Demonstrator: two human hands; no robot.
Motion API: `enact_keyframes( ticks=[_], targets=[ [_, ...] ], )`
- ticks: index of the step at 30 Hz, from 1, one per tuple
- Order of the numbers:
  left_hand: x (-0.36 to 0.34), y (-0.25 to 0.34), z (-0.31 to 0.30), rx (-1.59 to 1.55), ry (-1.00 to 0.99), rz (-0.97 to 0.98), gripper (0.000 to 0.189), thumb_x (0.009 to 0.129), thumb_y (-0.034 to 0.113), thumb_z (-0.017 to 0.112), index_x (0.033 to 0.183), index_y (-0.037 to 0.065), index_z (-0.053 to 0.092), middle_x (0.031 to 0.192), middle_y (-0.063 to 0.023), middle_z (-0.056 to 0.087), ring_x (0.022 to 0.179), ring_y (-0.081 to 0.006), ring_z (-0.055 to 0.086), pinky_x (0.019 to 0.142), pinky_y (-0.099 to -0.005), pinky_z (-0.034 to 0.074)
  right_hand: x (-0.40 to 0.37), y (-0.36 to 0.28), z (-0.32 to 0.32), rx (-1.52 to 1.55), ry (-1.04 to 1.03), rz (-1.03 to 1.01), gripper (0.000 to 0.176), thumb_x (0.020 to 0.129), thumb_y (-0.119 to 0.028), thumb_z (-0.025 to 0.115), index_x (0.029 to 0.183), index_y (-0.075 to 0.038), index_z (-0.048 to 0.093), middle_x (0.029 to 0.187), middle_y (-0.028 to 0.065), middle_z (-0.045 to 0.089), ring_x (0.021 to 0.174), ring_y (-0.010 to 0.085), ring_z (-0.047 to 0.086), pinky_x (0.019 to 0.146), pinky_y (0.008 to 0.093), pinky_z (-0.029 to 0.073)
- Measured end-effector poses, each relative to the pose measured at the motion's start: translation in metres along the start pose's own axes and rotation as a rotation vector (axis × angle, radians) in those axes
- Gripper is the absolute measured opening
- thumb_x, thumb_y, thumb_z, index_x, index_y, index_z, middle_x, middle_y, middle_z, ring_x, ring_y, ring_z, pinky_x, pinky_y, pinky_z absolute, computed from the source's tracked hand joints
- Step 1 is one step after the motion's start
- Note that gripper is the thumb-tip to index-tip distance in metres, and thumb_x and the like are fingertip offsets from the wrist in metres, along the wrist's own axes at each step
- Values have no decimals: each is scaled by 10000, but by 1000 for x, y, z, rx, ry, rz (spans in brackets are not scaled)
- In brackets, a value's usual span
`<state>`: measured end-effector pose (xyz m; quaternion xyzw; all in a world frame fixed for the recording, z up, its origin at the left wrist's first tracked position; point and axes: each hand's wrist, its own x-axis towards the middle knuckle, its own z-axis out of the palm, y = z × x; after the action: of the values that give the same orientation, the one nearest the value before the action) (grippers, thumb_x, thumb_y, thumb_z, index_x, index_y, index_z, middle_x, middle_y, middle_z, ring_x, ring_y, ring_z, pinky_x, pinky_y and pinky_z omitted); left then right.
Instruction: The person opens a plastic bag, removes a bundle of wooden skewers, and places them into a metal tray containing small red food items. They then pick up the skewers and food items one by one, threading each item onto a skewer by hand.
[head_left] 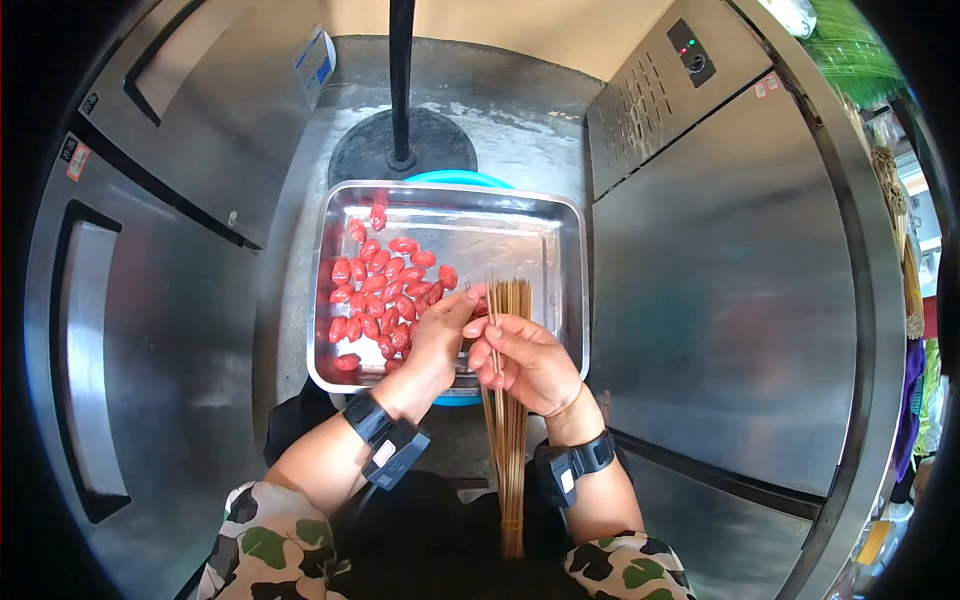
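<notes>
A metal tray (575, 300) holds many glossy red fruits (375, 283), mostly on its left side. A bundle of thin wooden sticks (513, 470) lies over the tray's front edge, its top ends inside the tray. My right hand (530, 362) is closed round a few loose sticks (493, 340), pinched between thumb and fingers above the bundle. Beside it on the left, my left hand (445, 335) has its fingers pressed together near the sticks and the fruits; what it holds, if anything, is too small to tell.
Stainless steel cabinets stand on the left (180, 330) and right (730, 270). Behind the tray is a black pole (401, 80) on a round base (350, 150). A blue basin (460, 178) shows beneath the tray. Green bristly material (850, 55) is at the upper right.
</notes>
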<state>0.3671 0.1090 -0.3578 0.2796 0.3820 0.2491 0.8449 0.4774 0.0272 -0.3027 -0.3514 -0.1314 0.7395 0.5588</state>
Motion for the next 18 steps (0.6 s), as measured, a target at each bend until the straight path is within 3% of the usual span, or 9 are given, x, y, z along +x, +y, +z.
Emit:
enact_keyframes(
  ticks=[2,4,7,8,10,13,18],
  targets=[
    [-1,2,-3,80,-55,37,306,913,225,504,1127,9,545,867,-32,576,729,-90,525,602,-225,445,4,9,2,-47,70,0,230,943,-202,432,990,-19,563,705,33,577,513,71,446,472,184,357],
    [2,8,-8,273,35,64,285,914,193,487,1128,10,527,949,-43,544,809,-103,510,696,-237,440,12,20,-9,-89,163,-15,217,942,-198,433,959,-25,564,664,14,544,482,58,381,448,178,314],
    [6,18,-28,884,178,555,186,865,78,500,1039,32,545,948,-45,501,832,-133,512,739,-259,428,15,23,-13,-121,258,-14,207,943,-200,430,910,-48,567,616,-8,505,461,52,371,421,184,281],
    [-3,35,-28,1039,132,587,125,832,44,531,952,20,556,934,-79,521,826,-174,547,729,-281,437,15,22,-13,-144,283,-10,206,943,-200,429,903,-55,570,611,-9,509,456,53,385,415,187,282],
    [-13,52,-38,1356,-11,558,127,775,35,587,901,34,571,929,-109,537,824,-235,578,701,-317,451,13,22,-13,-157,312,-12,201,943,-197,429,916,-57,570,606,-16,497,451,50,353,417,186,269],
    [-26,58,-47,1667,-218,288,176,721,60,641,888,58,588,922,-114,546,846,-286,587,690,-361,465,12,22,-12,-150,327,-11,202,941,-191,427,932,-51,572,621,-10,495,457,51,322,424,188,257],
    [-41,42,-45,2000,-276,335,259,708,94,652,963,89,606,937,-133,532,865,-316,581,714,-405,476,14,22,-6,-82,379,-55,217,949,-213,402,940,-61,557,599,-7,490,440,48,323,407,193,247]
  ],
)
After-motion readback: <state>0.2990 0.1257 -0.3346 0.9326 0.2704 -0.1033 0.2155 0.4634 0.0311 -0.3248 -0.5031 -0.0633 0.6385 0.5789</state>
